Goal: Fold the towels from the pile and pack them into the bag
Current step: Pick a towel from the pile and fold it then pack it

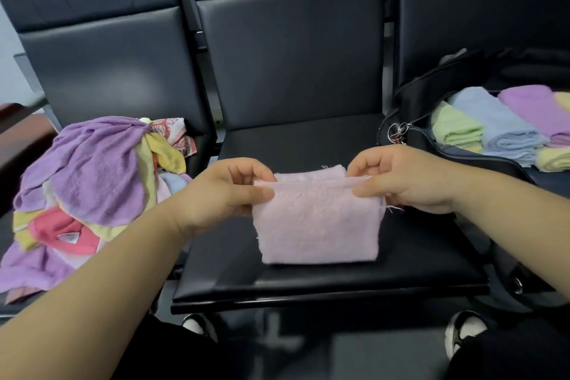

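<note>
A pale pink towel point(317, 225), folded over, hangs above the middle black seat point(308, 274). My left hand point(222, 191) pinches its upper left corner, and my right hand point(407, 179) pinches its upper right corner. On the left seat lies the pile of unfolded towels point(83, 188) in purple, yellow, pink and red. An open black bag point(438, 92) on the right seat holds folded green, blue, purple and yellow towels point(499, 126).
Dark padded seat backs point(293, 55) rise behind the seats. A metal ring with a clip point(398, 133) hangs at the bag's near corner. My shoes point(465, 333) show on the floor under the seat's front edge.
</note>
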A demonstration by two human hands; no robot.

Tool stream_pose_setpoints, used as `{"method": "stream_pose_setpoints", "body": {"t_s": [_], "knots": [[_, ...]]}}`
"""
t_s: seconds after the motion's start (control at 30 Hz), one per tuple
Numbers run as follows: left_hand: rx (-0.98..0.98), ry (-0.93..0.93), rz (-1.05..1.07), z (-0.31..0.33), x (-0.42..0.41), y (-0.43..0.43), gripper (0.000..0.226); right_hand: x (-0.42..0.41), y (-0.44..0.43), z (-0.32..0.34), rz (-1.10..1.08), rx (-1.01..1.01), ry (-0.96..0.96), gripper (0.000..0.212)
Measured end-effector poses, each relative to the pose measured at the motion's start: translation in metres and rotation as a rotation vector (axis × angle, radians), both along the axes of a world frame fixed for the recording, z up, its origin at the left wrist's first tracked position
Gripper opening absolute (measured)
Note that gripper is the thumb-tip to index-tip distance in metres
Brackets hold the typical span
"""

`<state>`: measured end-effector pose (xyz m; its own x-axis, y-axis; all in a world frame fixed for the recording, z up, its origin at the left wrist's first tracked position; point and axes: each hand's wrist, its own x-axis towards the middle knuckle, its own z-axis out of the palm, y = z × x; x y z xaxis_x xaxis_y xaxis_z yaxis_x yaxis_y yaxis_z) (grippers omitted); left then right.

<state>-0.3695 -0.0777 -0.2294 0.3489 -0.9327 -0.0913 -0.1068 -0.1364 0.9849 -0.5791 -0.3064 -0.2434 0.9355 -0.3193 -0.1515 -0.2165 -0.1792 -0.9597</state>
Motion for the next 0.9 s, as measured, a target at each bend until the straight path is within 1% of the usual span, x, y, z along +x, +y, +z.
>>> {"method": "stream_pose_setpoints", "body": {"t_s": [0.1,0.27,0.4,0.47,0.57,0.6,0.67,0.73,0.83,0.9], "knots": [[0.046,-0.027,0.076,-0.008,0.003,-0.008,0.022,0.010,-0.003,-0.007,-0.084,-0.015,0.035,0.015],[0.114,-0.087,0.208,-0.025,0.018,-0.029,0.012,0.032,-0.014,-0.018,-0.221,-0.023,0.048,0.018],[0.118,-0.118,0.313,-0.041,0.034,-0.051,0.011,0.055,-0.027,-0.031,-0.319,-0.057,0.064,0.020],[0.137,-0.164,0.357,-0.055,0.043,-0.063,0.012,0.066,-0.035,-0.041,-0.363,-0.094,0.090,0.019],[0.201,-0.280,0.414,-0.081,0.053,-0.079,0.013,0.077,-0.044,-0.060,-0.395,-0.205,0.140,0.017],[0.234,-0.359,0.414,-0.089,0.054,-0.083,0.013,0.080,-0.045,-0.066,-0.391,-0.256,0.163,0.017],[0.308,-0.579,0.377,-0.102,0.055,-0.087,0.010,0.083,-0.047,-0.075,-0.370,-0.355,0.212,0.013],[0.351,-0.718,0.337,-0.105,0.055,-0.089,0.013,0.085,-0.051,-0.080,-0.359,-0.413,0.235,0.009],[0.382,-0.810,0.309,-0.103,0.056,-0.090,0.024,0.087,-0.054,-0.078,-0.333,-0.451,0.248,0.008],[0.376,-0.842,0.311,-0.100,0.055,-0.086,0.028,0.084,-0.055,-0.077,-0.309,-0.548,0.271,0.012]]}}
